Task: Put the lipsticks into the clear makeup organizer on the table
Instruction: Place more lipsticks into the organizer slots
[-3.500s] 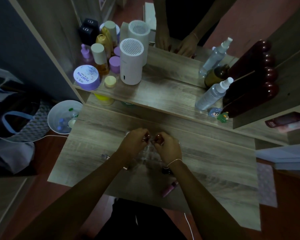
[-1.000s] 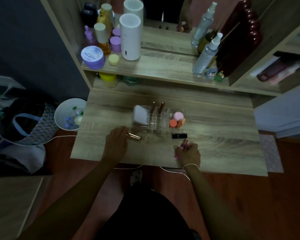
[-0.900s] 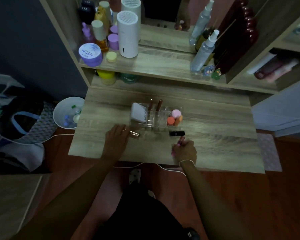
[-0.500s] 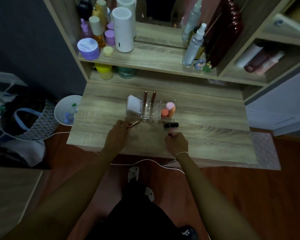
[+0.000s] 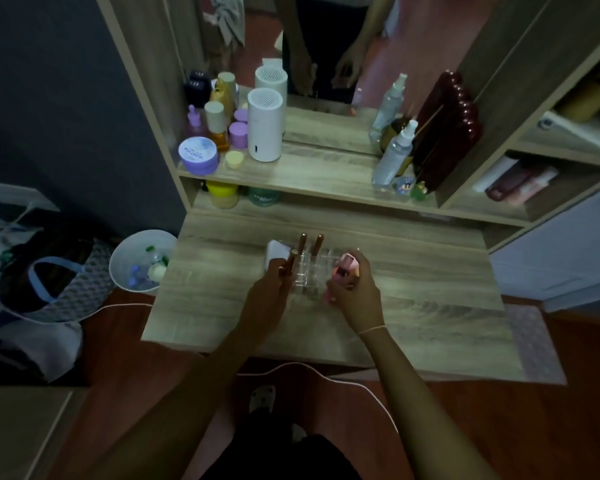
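both hands' fingers pinch a lipstick each, gold one (image 5: pixel 289 264) left, pink one (image 5: pixel 340 274) right.

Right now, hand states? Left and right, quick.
Left hand: closed on a gold lipstick, over the organizer.
Right hand: closed on a pink lipstick.

The clear makeup organizer (image 5: pixel 309 271) was set upright on the wooden surface (image 5: pixel 430 306), near its middle. Two brown-capped lipsticks (image 5: pixel 302 241) were stood upright in its back slots, side by side. A gold lipstick (image 5: pixel 289 263) was held tilted above its left part, and a pink lipstick (image 5: pixel 342 271) was gripped at its right end.
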A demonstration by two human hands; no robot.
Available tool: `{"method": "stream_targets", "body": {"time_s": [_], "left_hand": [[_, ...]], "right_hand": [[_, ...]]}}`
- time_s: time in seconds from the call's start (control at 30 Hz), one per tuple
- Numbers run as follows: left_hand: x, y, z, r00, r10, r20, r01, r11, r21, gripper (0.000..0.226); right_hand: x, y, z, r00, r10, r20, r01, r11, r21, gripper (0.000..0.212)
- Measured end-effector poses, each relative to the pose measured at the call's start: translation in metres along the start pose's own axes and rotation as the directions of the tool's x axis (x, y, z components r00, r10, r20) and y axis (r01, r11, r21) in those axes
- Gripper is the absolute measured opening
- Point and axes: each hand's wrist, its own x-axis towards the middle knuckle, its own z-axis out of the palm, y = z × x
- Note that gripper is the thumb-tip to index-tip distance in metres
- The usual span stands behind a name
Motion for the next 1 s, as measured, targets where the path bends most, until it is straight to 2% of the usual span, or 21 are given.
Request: {"method": "stream_targets", "body": {"time_s": [0.13,0.23,0.37,0.5,0.7,1.0], "left_hand": [[0.015,0.002,-0.001,0.995,0.099,-0.005,-0.100,0.993,-0.063,0.003],[0.030,0.005,0.002,0.991,0.132,-0.007,-0.132,0.982,-0.138,0.013],[0.049,0.006,0.005,0.993,0.113,-0.026,-0.114,0.993,-0.016,0.033],[0.062,0.002,0.009,0.995,0.084,-0.057,-0.084,0.996,0.013,0.017],[0.071,-0.008,0.018,0.994,0.045,-0.098,-0.037,0.996,0.079,0.008],[0.074,-0.015,0.023,0.993,0.086,-0.082,-0.075,0.989,0.127,0.007]], "right_hand": [[0.013,0.006,-0.005,0.998,-0.029,-0.048,0.026,0.997,-0.068,0.046],[0.023,0.005,-0.009,0.996,-0.025,-0.087,0.019,0.997,-0.071,0.040],[0.040,-0.002,-0.008,0.993,-0.071,-0.092,0.063,0.994,-0.090,0.033],[0.058,-0.006,-0.010,0.991,-0.128,-0.049,0.117,0.978,-0.173,0.034],[0.077,-0.004,-0.008,0.994,-0.109,0.012,0.107,0.949,-0.296,0.028],[0.098,0.001,0.002,0.987,-0.142,0.075,0.161,0.897,-0.412,0.025]]}}
